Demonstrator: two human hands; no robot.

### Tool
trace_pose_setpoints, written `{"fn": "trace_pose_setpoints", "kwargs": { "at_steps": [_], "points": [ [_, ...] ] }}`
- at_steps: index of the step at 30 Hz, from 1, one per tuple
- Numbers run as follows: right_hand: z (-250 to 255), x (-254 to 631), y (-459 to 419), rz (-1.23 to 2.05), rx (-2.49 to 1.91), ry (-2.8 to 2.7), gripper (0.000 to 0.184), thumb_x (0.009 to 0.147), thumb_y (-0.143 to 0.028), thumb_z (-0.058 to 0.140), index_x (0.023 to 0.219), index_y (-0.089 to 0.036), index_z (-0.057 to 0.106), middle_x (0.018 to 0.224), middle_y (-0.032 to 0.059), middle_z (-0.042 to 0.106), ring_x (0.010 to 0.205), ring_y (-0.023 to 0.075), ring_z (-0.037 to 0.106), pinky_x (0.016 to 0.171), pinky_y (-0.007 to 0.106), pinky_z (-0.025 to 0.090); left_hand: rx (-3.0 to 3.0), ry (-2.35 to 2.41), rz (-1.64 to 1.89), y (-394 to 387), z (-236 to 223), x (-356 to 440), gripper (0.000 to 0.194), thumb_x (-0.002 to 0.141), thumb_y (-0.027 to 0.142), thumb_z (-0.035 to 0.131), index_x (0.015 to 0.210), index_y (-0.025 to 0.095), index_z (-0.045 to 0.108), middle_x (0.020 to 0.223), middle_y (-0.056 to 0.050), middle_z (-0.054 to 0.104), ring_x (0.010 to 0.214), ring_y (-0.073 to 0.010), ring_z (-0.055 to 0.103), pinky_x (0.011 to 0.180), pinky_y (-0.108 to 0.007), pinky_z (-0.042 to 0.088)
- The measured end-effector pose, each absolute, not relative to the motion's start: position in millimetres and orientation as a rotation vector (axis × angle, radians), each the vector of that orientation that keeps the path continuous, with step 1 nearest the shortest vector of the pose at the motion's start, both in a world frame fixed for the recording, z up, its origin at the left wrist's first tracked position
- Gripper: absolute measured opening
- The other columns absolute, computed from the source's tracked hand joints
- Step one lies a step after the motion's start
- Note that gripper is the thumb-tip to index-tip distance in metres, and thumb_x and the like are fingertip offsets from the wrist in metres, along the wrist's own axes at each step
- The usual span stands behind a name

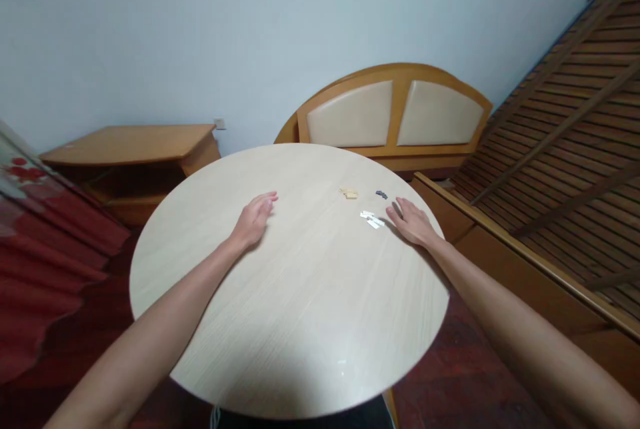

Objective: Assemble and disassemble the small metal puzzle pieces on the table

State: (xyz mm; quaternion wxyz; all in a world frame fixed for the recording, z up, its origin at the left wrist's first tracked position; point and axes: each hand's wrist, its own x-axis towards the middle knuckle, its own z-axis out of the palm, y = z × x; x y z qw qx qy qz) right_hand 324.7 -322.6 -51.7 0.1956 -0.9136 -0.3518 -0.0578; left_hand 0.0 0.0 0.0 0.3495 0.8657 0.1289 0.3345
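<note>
A round pale wooden table [280, 322] fills the middle of the view. My left hand [254, 219] rests flat on it left of centre, fingers together and stretched out, holding nothing. My right hand [413, 222] lies flat near the right rim, fingers extended. Its fingertips are just beside a small cluster of white pieces [372, 219]. Farther back lie a few tan pieces [349, 193] and some small dark pieces [381, 195], clear of both hands.
A wooden headboard with cream padded panels [395, 115] leans against the wall behind the table. A slatted bed frame [565, 135] stands tilted at the right. A low wooden cabinet [135, 155] sits at the left, with red patterned fabric [45, 242] in front of it.
</note>
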Motion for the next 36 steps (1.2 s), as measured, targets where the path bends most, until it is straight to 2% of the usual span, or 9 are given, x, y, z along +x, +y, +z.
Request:
{"fn": "trace_pose_setpoints", "kwargs": {
  "at_steps": [5,10,13,18,22,26,30,33,36],
  "points": [
    [-59,339,-276,-0.164,-2.408,-1.059,0.094,0.095,-0.077,0.023,0.155,-0.006,0.039,0.160,0.0217,0.039,0.151,0.0350,0.035,0.126,0.050,0.026,2.313,0.322,0.780,4,-30,10,0.068,0.102,0.065,0.027,0.116,0.016,0.070,0.136,-0.016,0.065,0.128,-0.0275,0.061,0.116,-0.050,0.044],
    [-53,350,-223,-0.055,-2.289,-1.104,0.093,0.095,-0.078,0.022,0.151,-0.007,0.046,0.158,0.0222,0.043,0.148,0.0348,0.039,0.124,0.050,0.029,2.406,0.311,0.721,0,-29,14,0.063,0.104,0.056,0.024,0.116,0.015,0.070,0.135,-0.015,0.066,0.129,-0.0268,0.060,0.116,-0.049,0.043],
    [-49,346,-194,0.012,-2.199,-1.165,0.086,0.096,-0.077,0.024,0.142,-0.013,0.057,0.148,0.0182,0.056,0.139,0.0332,0.051,0.120,0.051,0.035,2.470,0.319,0.687,-1,-30,14,0.059,0.105,0.050,0.025,0.116,0.014,0.070,0.136,-0.015,0.066,0.130,-0.0263,0.059,0.116,-0.049,0.043],
    [-44,325,-161,0.167,-2.050,-1.331,0.079,0.095,-0.078,0.025,0.106,-0.017,0.074,0.123,0.0140,0.071,0.120,0.0315,0.063,0.110,0.045,0.047,2.603,0.295,0.632,-5,-31,16,0.049,0.104,0.043,0.031,0.115,0.014,0.070,0.133,-0.014,0.068,0.129,-0.0259,0.059,0.115,-0.047,0.045],
    [-37,302,-149,0.261,-1.981,-1.308,0.070,0.095,-0.075,0.033,0.103,-0.020,0.075,0.126,0.0131,0.071,0.123,0.0318,0.062,0.112,0.046,0.044,2.679,0.232,0.589,-13,-27,25,0.045,0.103,0.041,0.034,0.110,0.017,0.071,0.130,-0.012,0.069,0.127,-0.0261,0.061,0.114,-0.047,0.045],
    [-21,284,-165,0.498,-1.853,-1.397,0.068,0.092,-0.078,0.041,0.099,-0.022,0.077,0.115,0.0099,0.076,0.112,0.0325,0.067,0.109,0.047,0.047,2.719,0.213,0.530,-21,-23,33,0.044,0.101,0.045,0.039,0.116,0.018,0.070,0.135,-0.012,0.067,0.129,-0.0267,0.060,0.114,-0.046,0.044],
    [-20,282,-224,0.290,-1.931,-1.411,0.063,0.093,-0.074,0.044,0.123,-0.026,0.072,0.136,0.0092,0.067,0.130,0.0319,0.059,0.116,0.048,0.043,2.753,0.223,0.490,-23,-23,35,0.060,0.095,0.060,0.050,0.130,0.013,0.064,0.147,-0.017,0.057,0.139,-0.0305,0.052,0.118,-0.047,0.039],
    [-37,282,-263,0.103,-2.108,-1.429,0.078,0.089,-0.076,0.048,0.141,-0.020,0.059,0.152,0.0159,0.052,0.144,0.0359,0.045,0.122,0.056,0.033,2.762,0.218,0.458,-28,-26,48,0.084,0.086,0.071,0.059,0.145,0.011,0.053,0.158,-0.020,0.044,0.147,-0.0334,0.042,0.123,-0.048,0.032],
    [-52,279,-267,-0.005,-2.142,-1.416,0.086,0.091,-0.075,0.043,0.150,-0.013,0.049,0.158,0.0198,0.043,0.148,0.0359,0.040,0.124,0.055,0.030,2.766,0.174,0.410,-43,-30,77,0.102,0.078,0.078,0.064,0.154,0.013,0.041,0.163,-0.020,0.034,0.152,-0.0345,0.034,0.125,-0.050,0.027]
  ]
}}
